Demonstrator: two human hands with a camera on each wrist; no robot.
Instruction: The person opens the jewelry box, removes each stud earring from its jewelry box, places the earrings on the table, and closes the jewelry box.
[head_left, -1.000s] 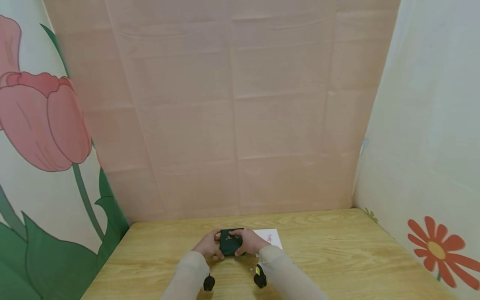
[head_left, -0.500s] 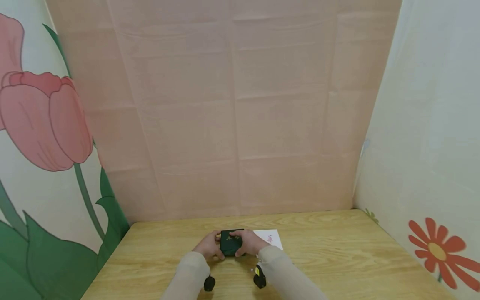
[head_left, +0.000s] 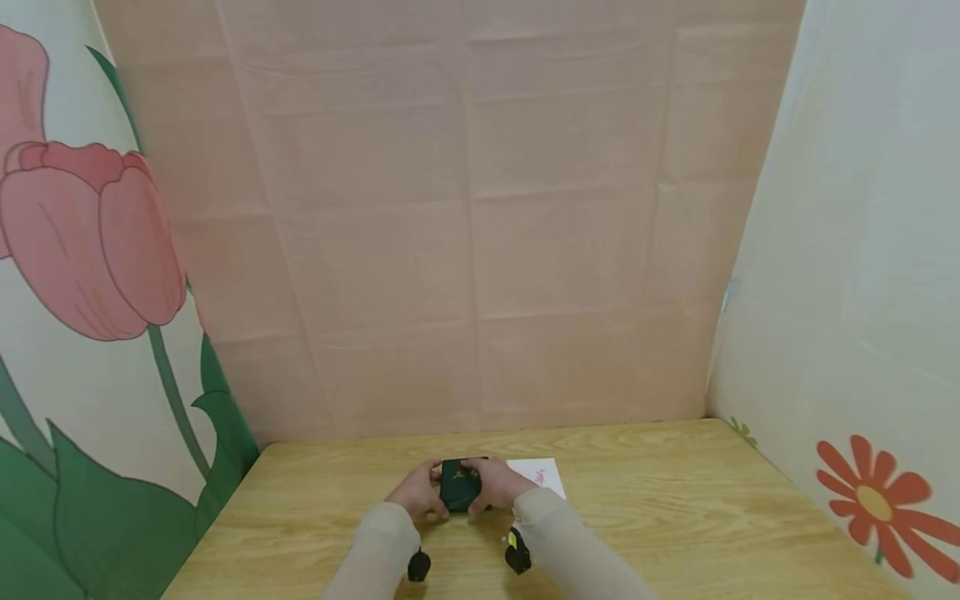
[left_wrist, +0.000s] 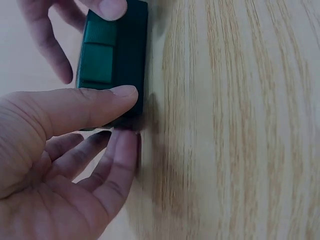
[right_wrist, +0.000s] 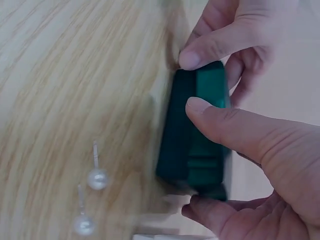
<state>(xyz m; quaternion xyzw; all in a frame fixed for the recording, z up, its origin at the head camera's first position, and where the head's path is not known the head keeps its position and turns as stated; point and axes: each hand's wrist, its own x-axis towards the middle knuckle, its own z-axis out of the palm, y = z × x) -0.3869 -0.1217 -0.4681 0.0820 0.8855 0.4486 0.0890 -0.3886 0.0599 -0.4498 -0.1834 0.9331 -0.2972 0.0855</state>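
A small dark green jewellery box (head_left: 454, 490) with gold marks on its top sits on the table between both hands. My left hand (head_left: 417, 490) grips its left end, the thumb on the front face. At the other end my right hand (head_left: 501, 485) holds the box, thumb against the front and fingers over the top and right side. The right wrist view shows the lid seam, and the lid appears down. Two pearl stud earrings lie on the wood near the right hand, one pearl earring (right_wrist: 97, 178) just beyond the other pearl earring (right_wrist: 84, 224). The box's inside is hidden.
A white card (head_left: 546, 475) with a pink print lies just right of the box, partly behind the right hand. The wooden table (head_left: 645, 517) runs back to a pink cloth backdrop (head_left: 480, 250). Black wrist cameras hang below both cuffs.
My right hand's fingers have shifted slightly on the box top, toward its back edge. The left hand and the box stay in place.
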